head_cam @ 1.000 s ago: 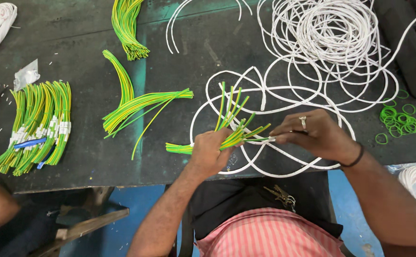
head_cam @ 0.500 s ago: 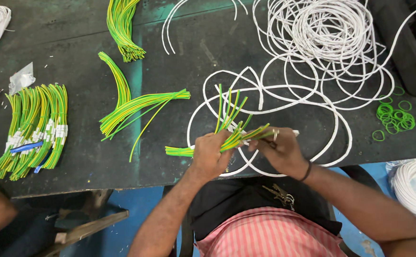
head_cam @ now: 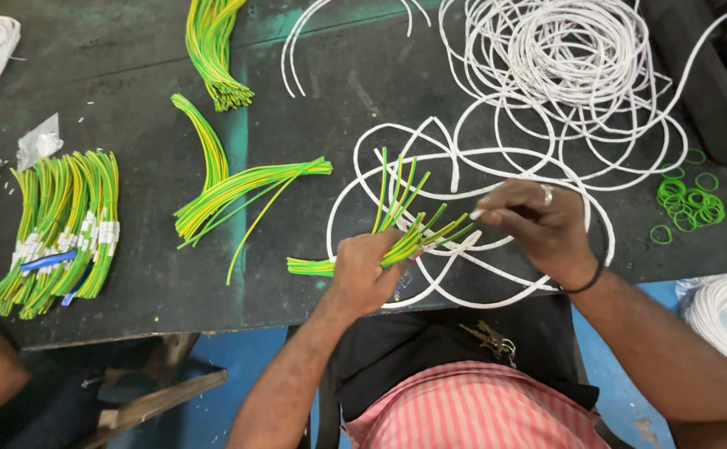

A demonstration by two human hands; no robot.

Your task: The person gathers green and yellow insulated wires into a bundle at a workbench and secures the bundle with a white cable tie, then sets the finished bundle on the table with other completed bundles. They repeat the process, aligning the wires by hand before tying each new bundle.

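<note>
Two bare hands work over a dark desk (head_cam: 130,258), seen from above. We take the bunch of short green-and-yellow wires (head_cam: 396,229) as our landmark. Our left hand (head_cam: 363,270) grips that bunch in a closed fist around its middle; the cut ends fan up and away from the fist, and a short tail sticks out to the left of it. Just right of the bunch, our right hand (head_cam: 538,224) has its fingers (head_cam: 488,212) pressed together in a pinch on what seems to be the end of a white cord or one wire tip; we cannot tell which. A ring shows on that hand and a dark band on its wrist.

Under and behind the bunch lie loose loops of white cord (head_cam: 563,75), spreading into a big tangle farther back and to the right. Far right of the bunch sits a scatter of small green rings (head_cam: 687,204). To the left lies a loose spray of the same wires (head_cam: 239,187), and well beyond it a row of finished bundles (head_cam: 64,229) with white tags.

We judge the risks to be these: the fanned ends could slip unevenly if the fist loosens, and the cord loops beneath could snag the wire tips.
</note>
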